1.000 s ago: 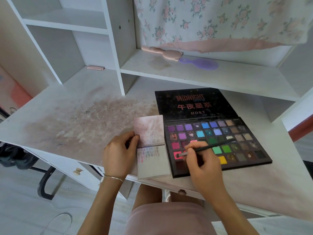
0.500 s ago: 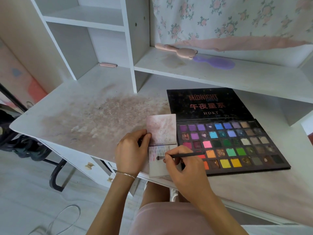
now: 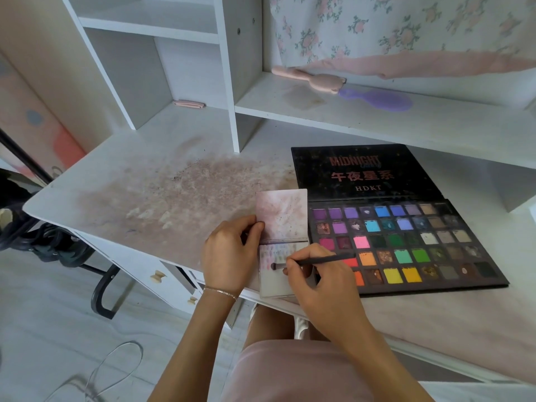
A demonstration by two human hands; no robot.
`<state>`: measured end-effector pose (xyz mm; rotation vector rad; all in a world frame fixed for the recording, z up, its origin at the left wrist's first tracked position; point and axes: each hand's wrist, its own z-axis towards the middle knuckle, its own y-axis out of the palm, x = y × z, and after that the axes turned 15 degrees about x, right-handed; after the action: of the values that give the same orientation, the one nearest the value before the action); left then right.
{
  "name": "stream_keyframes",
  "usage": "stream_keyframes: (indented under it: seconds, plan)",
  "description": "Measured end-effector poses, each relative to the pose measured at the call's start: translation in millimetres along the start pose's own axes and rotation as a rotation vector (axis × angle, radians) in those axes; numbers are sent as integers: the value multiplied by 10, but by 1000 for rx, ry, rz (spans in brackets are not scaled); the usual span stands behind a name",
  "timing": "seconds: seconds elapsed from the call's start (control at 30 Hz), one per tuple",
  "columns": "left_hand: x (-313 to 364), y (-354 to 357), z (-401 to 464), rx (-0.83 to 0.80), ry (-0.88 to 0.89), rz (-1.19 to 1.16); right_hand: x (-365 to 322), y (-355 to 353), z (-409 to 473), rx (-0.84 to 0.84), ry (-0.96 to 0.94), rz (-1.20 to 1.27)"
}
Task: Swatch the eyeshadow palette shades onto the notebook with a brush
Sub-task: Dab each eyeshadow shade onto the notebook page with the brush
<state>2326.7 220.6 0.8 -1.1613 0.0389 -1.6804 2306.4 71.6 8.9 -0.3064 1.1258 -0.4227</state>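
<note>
Head view: the white desk (image 3: pixel 139 181) carries the open eyeshadow palette (image 3: pixel 406 245) at right; just left of it, touching, lies the open notebook (image 3: pixel 282 219); the left hand (image 3: pixel 229 253) pinches the notebook's left edge; the right hand (image 3: pixel 322 282) grips the brush (image 3: pixel 316 261), its tip on the lower page.
</note>
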Motion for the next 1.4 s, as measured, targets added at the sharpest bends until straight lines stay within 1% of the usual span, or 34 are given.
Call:
stream_keyframes:
  seconds: [0.73, 1.4]
  plan:
    - [10, -8, -11, -32, -44, 3, 5, 5, -11, -2, 12, -22]
    - [2, -3, -3, -23, -20, 6, 4, 10, -6, -8, 20, -29]
